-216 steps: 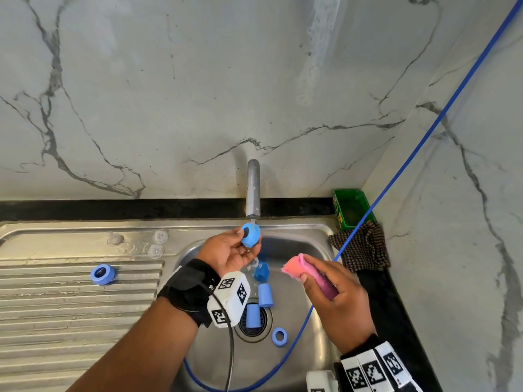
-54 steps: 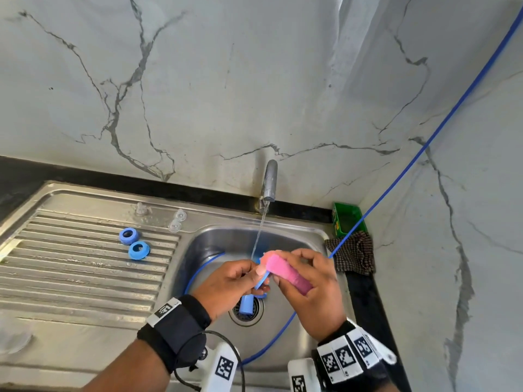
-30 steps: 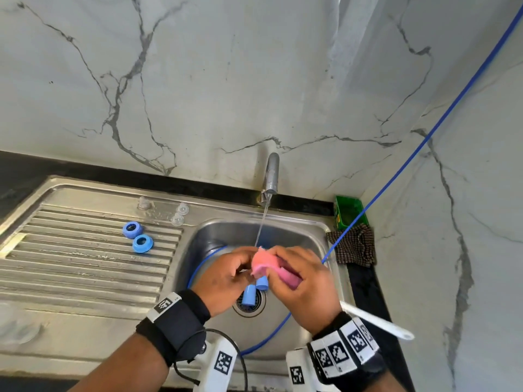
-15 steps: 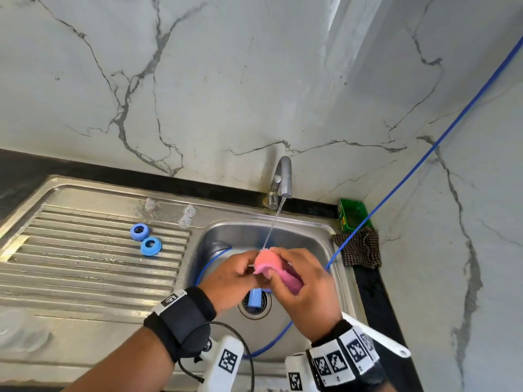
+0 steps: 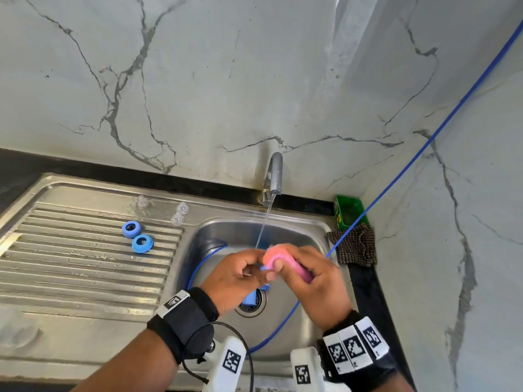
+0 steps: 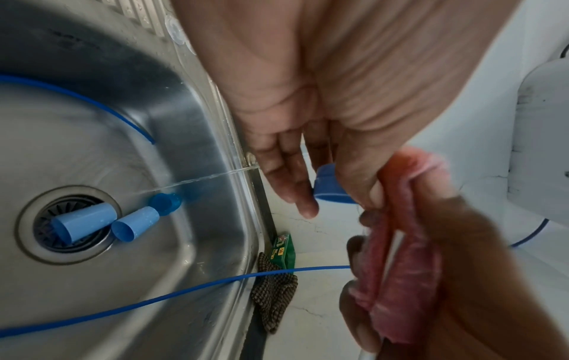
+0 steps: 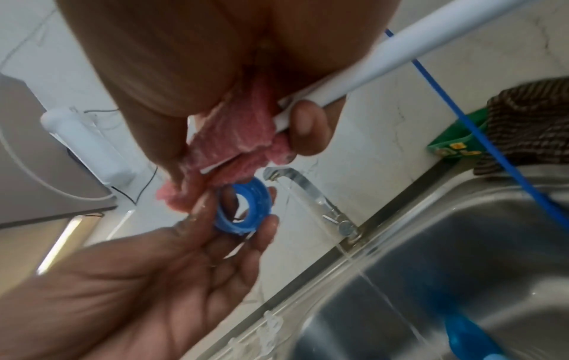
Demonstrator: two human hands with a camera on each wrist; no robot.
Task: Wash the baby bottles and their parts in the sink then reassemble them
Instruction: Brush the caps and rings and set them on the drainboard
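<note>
Far left, ribbed steel drainboard (image 5: 70,267): two blue plastic screw rings (image 5: 137,236) side by side; three clear silicone teats (image 5: 177,213) near the back edge. Steel sink basin (image 5: 285,239): two pale blue cylindrical caps (image 6: 101,224) lying over the drain, thin stream falling from the grey tap (image 5: 275,172). Above the basin, left hand (image 5: 232,278) pinches a third blue threaded ring (image 7: 243,209) between thumb and fingertips. Right hand (image 5: 319,284) curled tight round a pink sponge brush (image 5: 278,257), white handle (image 7: 400,56) trailing, sponge touching the ring. Far right: checked cloth (image 5: 353,246), green box (image 5: 349,212).
</note>
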